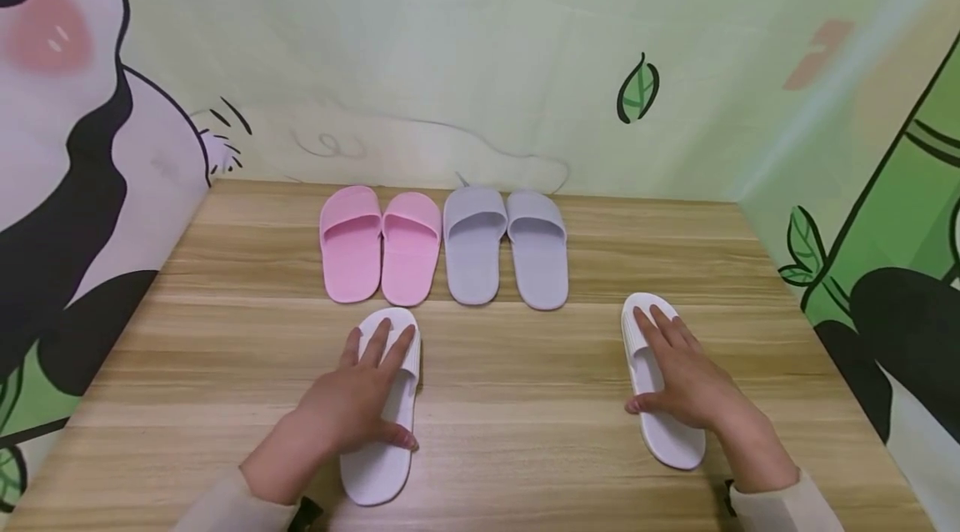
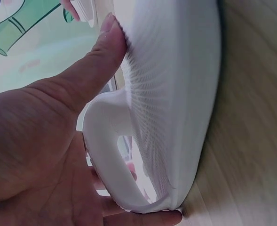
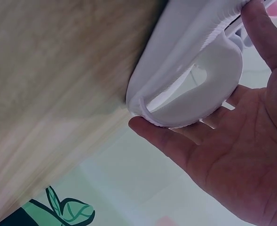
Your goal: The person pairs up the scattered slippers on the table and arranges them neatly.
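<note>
Two white slippers lie flat and well apart on the wooden surface in the head view. My left hand [image 1: 348, 403] rests over the left white slipper [image 1: 382, 474], fingers spread across its strap and thumb at its right edge. In the left wrist view the thumb [image 2: 103, 52] touches the slipper's rim. Over at the right, my right hand [image 1: 686, 382] lies across the other white slipper [image 1: 671, 440], straight fingers on the strap, thumb at its left edge. The right wrist view shows that slipper's strap [image 3: 209, 94] arching beside the spread fingers [image 3: 169, 141].
A pink pair of slippers [image 1: 351, 265] and a grey pair [image 1: 472, 265] stand side by side near the back wall [image 1: 450, 57]. Wood-grain surface [image 1: 525, 424] lies between my hands. Printed walls with a panda [image 1: 82, 182] and green plants [image 1: 806, 244] enclose the sides.
</note>
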The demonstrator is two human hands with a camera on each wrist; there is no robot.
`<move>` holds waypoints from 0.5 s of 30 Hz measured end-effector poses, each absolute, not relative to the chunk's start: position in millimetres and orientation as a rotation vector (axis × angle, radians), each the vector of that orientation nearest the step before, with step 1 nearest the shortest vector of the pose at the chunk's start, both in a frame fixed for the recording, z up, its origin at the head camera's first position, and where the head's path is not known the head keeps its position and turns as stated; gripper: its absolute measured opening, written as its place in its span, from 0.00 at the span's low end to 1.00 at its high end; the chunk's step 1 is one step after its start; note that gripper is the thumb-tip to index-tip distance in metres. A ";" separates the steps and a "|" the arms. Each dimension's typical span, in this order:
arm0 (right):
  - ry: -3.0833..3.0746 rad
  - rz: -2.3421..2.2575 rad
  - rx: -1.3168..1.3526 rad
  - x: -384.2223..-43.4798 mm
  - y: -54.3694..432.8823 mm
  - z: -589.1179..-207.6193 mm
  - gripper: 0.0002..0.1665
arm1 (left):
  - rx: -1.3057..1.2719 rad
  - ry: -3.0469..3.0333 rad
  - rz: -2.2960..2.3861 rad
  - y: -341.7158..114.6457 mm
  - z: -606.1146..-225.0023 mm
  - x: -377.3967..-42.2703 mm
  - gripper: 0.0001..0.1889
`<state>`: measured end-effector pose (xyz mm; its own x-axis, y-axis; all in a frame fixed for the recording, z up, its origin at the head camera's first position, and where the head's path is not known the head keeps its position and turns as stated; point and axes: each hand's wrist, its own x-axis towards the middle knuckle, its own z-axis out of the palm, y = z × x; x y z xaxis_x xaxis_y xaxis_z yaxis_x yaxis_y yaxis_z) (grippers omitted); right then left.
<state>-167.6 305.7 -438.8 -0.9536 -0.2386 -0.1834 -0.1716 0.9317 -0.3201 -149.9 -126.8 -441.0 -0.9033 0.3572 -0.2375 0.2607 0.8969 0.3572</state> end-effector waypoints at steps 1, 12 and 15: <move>2.871 -0.447 -0.311 -167.6 305.7 -438.6 0.77 | 0.459 2.761 0.457 -124.3 -440.4 -150.0 0.73; 2.872 -0.449 -0.303 -168.3 304.7 -437.7 0.77 | 0.478 2.743 0.460 -100.3 -440.7 -152.1 0.73; 2.872 -0.445 -0.296 -167.9 305.0 -438.0 0.77 | 0.482 2.734 0.450 -94.3 -439.9 -152.2 0.73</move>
